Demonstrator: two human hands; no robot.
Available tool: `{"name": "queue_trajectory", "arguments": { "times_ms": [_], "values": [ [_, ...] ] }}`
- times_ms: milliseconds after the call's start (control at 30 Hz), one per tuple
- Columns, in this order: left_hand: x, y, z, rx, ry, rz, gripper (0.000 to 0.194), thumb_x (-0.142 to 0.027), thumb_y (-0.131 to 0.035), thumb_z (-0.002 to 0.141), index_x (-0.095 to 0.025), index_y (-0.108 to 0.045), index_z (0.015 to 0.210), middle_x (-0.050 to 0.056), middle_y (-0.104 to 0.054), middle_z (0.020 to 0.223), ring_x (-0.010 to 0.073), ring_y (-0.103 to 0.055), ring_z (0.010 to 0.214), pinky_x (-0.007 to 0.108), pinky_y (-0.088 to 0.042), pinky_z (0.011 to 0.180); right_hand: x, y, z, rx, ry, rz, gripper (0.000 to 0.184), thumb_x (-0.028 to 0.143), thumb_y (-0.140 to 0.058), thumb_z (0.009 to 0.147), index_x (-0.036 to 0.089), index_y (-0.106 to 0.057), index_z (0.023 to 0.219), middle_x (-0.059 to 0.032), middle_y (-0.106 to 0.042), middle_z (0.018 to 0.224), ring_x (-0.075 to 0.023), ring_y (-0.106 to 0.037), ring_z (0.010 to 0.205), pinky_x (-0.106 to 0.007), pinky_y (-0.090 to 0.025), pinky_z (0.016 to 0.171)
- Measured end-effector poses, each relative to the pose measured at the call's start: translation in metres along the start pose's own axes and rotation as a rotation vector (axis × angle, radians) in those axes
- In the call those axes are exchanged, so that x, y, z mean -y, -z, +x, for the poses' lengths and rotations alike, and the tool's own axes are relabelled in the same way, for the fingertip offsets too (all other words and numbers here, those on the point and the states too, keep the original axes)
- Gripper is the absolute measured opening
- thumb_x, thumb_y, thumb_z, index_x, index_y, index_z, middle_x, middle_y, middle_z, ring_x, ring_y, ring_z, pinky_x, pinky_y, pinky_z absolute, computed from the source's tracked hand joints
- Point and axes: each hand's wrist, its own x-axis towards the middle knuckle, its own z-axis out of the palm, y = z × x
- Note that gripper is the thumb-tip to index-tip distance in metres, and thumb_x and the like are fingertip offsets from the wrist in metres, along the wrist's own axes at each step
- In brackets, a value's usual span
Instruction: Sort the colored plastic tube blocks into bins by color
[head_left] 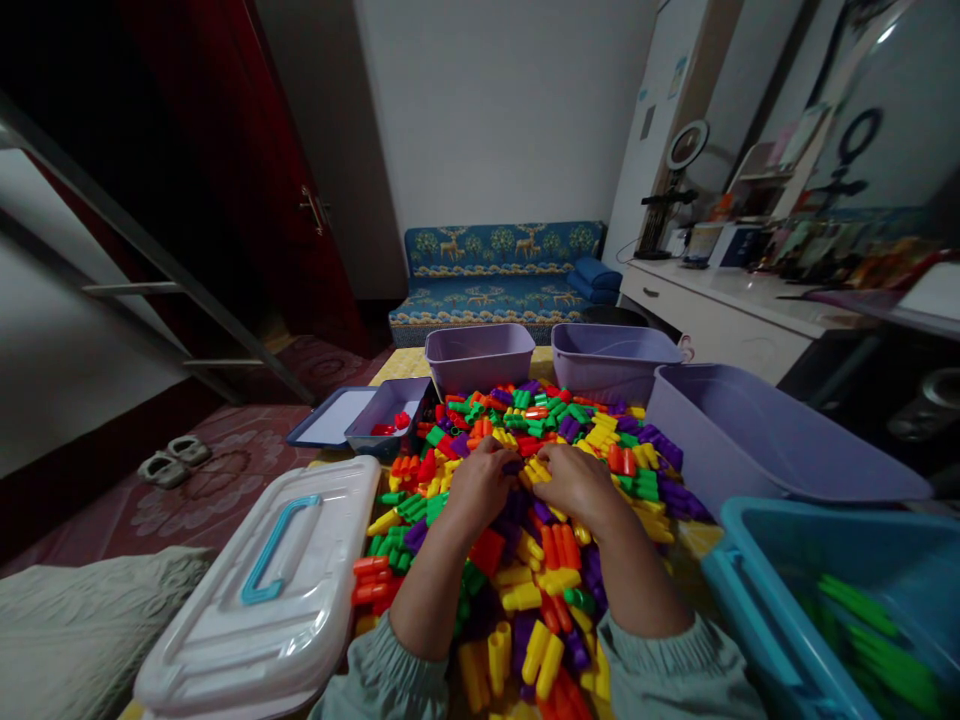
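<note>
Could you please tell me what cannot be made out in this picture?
In the head view:
Left grip: palm side hidden by the hand's back.
Right grip: palm side hidden likewise.
Blue tub: cut off by right and bottom edges.
Table: mostly hidden by colourful blocks.
Cabinet sticker: too small to read.

The left hand (480, 487) partly hides a purple piece (513, 467)

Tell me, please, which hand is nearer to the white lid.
Left. The left hand is over the colorful blocks, right of the lid; the right hand is farther right.
</note>
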Motion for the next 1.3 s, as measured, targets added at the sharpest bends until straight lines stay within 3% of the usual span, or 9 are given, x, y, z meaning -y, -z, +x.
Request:
{"name": "queue_trajectory", "arguments": {
  "times_ms": [200, 367, 567, 800, 1033, 1167, 1300],
  "values": [
    [0.005, -0.002, 0.003, -0.113, 0.004, -0.160, 0.033, -0.006, -0.049, 0.078, -0.021, -0.071, 0.097, 0.007, -0.066, 0.097, 0.0200, -0.063, 0.092, 0.028, -0.047, 0.080, -0.003, 0.003, 0.000, -0.025, 0.016, 0.075, 0.022, 0.034, -0.066, 0.069, 0.023, -0.070, 0.088, -0.0071, -0.072, 0.090, -0.0256, -0.065, 0.089, -0.029, -0.041, 0.067],
    [0.012, 0.000, 0.007, -0.283, 0.106, -0.522, 0.023, -0.019, -0.050, 0.083, -0.016, -0.070, 0.094, 0.006, -0.069, 0.076, 0.0183, -0.063, 0.070, 0.027, -0.048, 0.065, -0.002, 0.010, -0.001, -0.136, -0.012, 0.245, 0.031, 0.041, -0.064, 0.074, 0.019, -0.068, 0.095, -0.0085, -0.071, 0.095, -0.0238, -0.064, 0.089, -0.029, -0.041, 0.069],
    [0.017, 0.002, 0.007, -0.249, 0.203, -0.825, 0.024, -0.032, -0.057, 0.081, -0.016, -0.072, 0.090, 0.003, -0.066, 0.066, 0.0151, -0.060, 0.061, 0.022, -0.046, 0.056, 0.003, 0.009, 0.000, -0.152, 0.082, 0.388, 0.025, 0.037, -0.064, 0.074, 0.018, -0.066, 0.091, -0.0052, -0.069, 0.083, -0.0198, -0.063, 0.077, -0.026, -0.041, 0.063],
    [0.020, 0.007, 0.005, -0.172, 0.226, -0.755, 0.030, -0.036, -0.055, 0.082, -0.012, -0.070, 0.092, 0.005, -0.067, 0.075, 0.0120, -0.055, 0.056, 0.019, -0.040, 0.047, 0.002, -0.010, 0.007, -0.162, 0.195, 0.499, 0.048, 0.030, -0.067, 0.073, 0.023, -0.059, 0.119, -0.0058, -0.068, 0.106, -0.0223, -0.063, 0.094, -0.032, -0.046, 0.081],
    [0.013, 0.014, 0.003, -0.082, 0.164, -0.899, 0.038, -0.043, -0.062, 0.079, -0.011, -0.067, 0.098, 0.004, -0.068, 0.072, 0.0123, -0.059, 0.058, 0.020, -0.044, 0.052, 0.005, -0.014, 0.010, -0.139, 0.240, 0.726, 0.048, 0.038, -0.071, 0.070, 0.023, -0.059, 0.115, -0.0037, -0.067, 0.102, -0.0200, -0.063, 0.090, -0.031, -0.048, 0.079],
    [0.014, 0.016, 0.001, -0.099, 0.128, -0.789, 0.033, -0.041, -0.063, 0.079, -0.012, -0.070, 0.094, 0.008, -0.072, 0.084, 0.0176, -0.065, 0.072, 0.025, -0.050, 0.064, -0.009, -0.001, 0.011, -0.227, 0.071, 0.661, 0.041, 0.038, -0.070, 0.068, 0.018, -0.061, 0.103, -0.0041, -0.067, 0.085, -0.0205, -0.062, 0.079, -0.031, -0.047, 0.072],
    [0.013, 0.016, -0.001, -0.180, 0.092, -0.461, 0.022, -0.030, -0.064, 0.079, -0.016, -0.072, 0.094, 0.008, -0.071, 0.090, 0.0162, -0.064, 0.073, 0.025, -0.048, 0.066, -0.043, 0.010, 0.015, -0.526, -0.213, 0.434, 0.027, 0.030, -0.063, 0.074, 0.015, -0.062, 0.095, -0.0106, -0.065, 0.092, -0.0236, -0.061, 0.084, -0.032, -0.046, 0.075]
  ]
}}
